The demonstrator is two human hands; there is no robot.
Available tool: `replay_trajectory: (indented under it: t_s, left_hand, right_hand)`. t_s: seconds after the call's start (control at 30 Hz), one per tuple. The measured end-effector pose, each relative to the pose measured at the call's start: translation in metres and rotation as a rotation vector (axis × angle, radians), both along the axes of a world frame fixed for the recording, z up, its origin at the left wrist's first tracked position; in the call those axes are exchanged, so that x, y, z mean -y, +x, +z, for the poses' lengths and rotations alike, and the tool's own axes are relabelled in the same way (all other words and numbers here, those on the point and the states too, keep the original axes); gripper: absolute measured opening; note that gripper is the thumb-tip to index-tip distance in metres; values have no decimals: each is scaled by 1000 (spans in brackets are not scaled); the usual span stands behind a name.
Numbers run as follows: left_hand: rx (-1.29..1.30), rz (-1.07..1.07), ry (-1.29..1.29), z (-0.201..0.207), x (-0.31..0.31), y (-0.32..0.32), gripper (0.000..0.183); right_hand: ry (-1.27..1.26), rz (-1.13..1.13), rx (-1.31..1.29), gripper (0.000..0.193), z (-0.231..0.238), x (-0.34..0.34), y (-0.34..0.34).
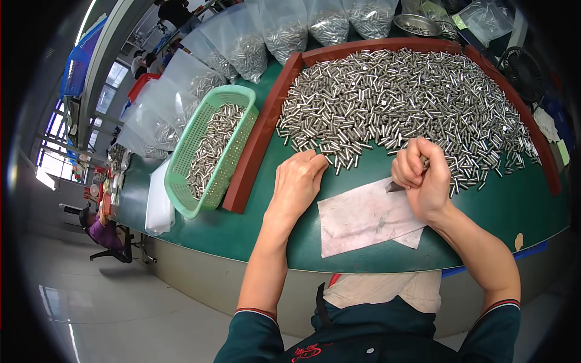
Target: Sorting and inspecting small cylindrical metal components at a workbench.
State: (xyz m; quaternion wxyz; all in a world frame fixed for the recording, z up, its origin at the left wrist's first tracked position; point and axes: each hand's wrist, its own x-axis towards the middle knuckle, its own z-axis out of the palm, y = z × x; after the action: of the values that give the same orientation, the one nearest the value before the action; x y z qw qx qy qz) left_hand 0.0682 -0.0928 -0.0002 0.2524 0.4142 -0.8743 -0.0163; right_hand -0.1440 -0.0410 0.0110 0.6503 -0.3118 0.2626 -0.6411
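From where I stand, the green tabletop (509,206) is the one big surface, its near edge curving round the person. Next comes the heap of metal pins (393,97), one mound, far too many to count, fenced by three red-brown rails (261,139) at left, back and right; the near side has none. At least seven clear bags (284,39) of similar pins stand beyond the back and left rails. One green basket (244,139), partly filled with pins, sits just outside the left rail. One dark fan (521,72) is past the right rail.

A stained, pale cloth (363,221) lies between the heap and the near edge, short of that edge; bare green shows to its left and right. The left hand (296,181) has its fingertips together at the heap's front fringe. The right hand (423,175) is curled in over the cloth's corner. I can't tell whether either grips a pin. One metal bowl (434,27) rests behind the back rail. Smallest, a grey piece (394,187) shows beneath the right hand.
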Motion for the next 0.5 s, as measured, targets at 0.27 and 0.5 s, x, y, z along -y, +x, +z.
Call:
replay_trajectory:
  t_s: [0.27,0.5]
  left_hand:
    - [-205,181,20,26,-55,19,5]
    - [-118,841,245,38,-179,124,10]
  right_hand:
    - [19,0,6,35,-2,1,-1]
    - [3,-6,-8,35,1,0,1]
